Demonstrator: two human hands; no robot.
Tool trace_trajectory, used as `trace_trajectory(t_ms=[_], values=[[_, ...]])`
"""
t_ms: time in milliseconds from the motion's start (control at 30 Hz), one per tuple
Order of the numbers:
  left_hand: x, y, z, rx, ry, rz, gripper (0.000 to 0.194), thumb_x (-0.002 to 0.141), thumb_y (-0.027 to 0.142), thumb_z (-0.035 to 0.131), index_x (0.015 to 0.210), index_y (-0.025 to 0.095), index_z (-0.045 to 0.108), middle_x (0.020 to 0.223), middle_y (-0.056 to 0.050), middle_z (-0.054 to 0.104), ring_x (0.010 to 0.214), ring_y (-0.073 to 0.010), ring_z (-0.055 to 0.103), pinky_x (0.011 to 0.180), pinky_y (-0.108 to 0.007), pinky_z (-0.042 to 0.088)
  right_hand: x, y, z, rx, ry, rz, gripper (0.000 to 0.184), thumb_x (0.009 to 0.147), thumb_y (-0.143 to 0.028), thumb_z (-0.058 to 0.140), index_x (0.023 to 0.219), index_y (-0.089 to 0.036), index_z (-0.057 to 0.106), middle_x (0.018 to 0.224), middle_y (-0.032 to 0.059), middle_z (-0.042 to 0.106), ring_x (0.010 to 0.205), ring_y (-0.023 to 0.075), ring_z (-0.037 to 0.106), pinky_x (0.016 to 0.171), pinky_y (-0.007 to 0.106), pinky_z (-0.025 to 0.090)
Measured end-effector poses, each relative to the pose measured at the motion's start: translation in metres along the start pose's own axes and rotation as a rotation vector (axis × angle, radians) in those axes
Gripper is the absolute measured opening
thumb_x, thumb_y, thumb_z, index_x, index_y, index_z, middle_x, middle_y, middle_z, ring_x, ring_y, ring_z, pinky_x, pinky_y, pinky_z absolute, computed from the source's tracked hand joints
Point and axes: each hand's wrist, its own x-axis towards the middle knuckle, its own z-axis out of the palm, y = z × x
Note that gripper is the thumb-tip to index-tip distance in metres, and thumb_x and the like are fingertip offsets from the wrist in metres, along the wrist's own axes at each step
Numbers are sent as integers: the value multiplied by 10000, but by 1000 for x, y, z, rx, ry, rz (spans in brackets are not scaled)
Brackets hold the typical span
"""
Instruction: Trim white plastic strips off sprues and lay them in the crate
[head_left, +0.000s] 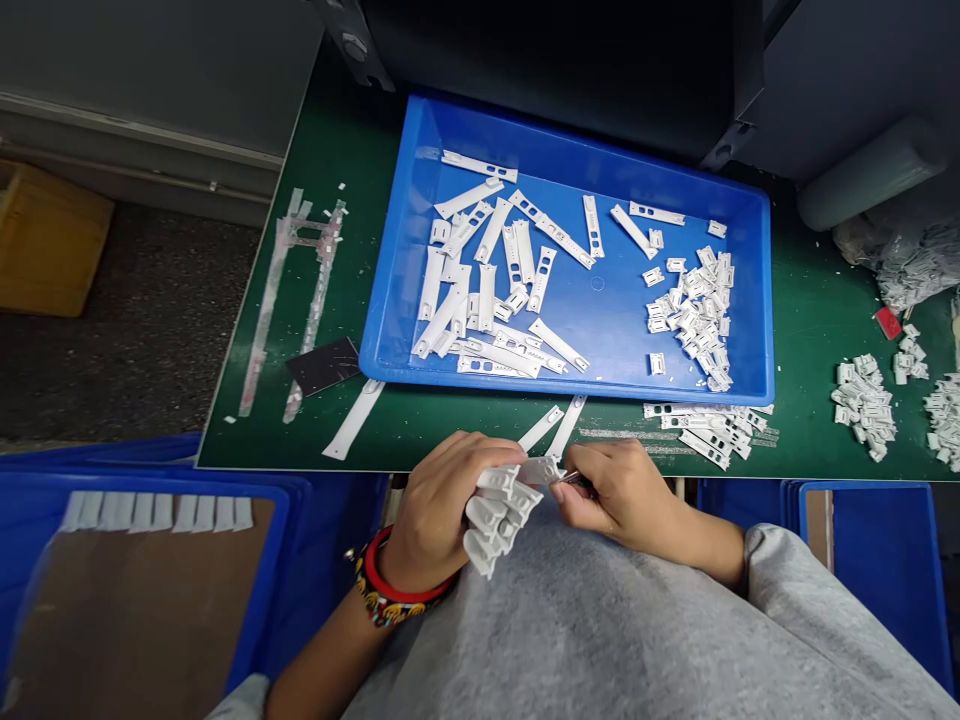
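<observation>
The left hand (pixel 431 510) is gripping tightly, fingers closed around a bunched cluster of white moulded plastic pieces (pixel 499 520), and those ribbed, slotted pieces are fanning out below the fingers, just at the front edge of the bench, above a grey shirt (pixel 570 640). The right hand (pixel 619 495) is closed too, pinching a small shiny metal tool (pixel 574 478) against the top of the cluster, with most of the tool hidden by the fingers. A red bangle (pixel 390 565) and a colourful beaded band (pixel 386 605) are sitting on the left wrist. Just past the fingertips, two long white plastic strips (pixel 551 428) are lying on the green bench mat (pixel 810 340), near a row of stacked white strips (pixel 697 425). Straight ahead, a shallow blue plastic tray (pixel 394 250) is holding scattered white strips and a heap of small white clips (pixel 694 315).
</observation>
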Motion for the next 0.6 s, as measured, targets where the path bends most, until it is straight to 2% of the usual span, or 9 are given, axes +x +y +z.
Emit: trace_trajectory(t_ms=[233,400,467,533,600], values=[[-1,0,1,59,16,48,205,905,220,578,1108,195,576,955,-76,719,776,-207,647,679,-352,477,-1,2,7,-8,-24,64,398,980,-414,356,645,-209,417,527,-35,405,455,91,323,467,235,222],[3,0,2,90,51,50,211,870,175,633,1074,214,592,937,-69,733,762,-199,658,671,-343,476,-1,2,1,237,-69,110,368,955,-421,401,653,-217,355,535,-54,380,469,80,342,476,214,244],[6,2,-1,7,15,3,135,859,146,628,978,209,607,865,-40,736,689,-169,639,637,-314,470,1,5,-6,339,-68,124,367,925,-425,471,651,-216,345,541,-65,365,481,74,334,485,207,249],[9,4,-5,-159,-78,-91,27,881,180,589,871,201,603,772,-22,732,635,-151,622,593,-283,470,4,9,-12,406,-73,126,375,899,-403,524,638,-214,330,544,-73,337,488,69,304,488,207,235],[12,6,-9,-320,-185,-210,173,913,308,540,785,202,587,679,-22,724,583,-150,614,555,-272,471,10,13,-16,462,-123,107,369,891,-368,535,631,-211,325,550,-76,321,497,67,282,491,206,227]])
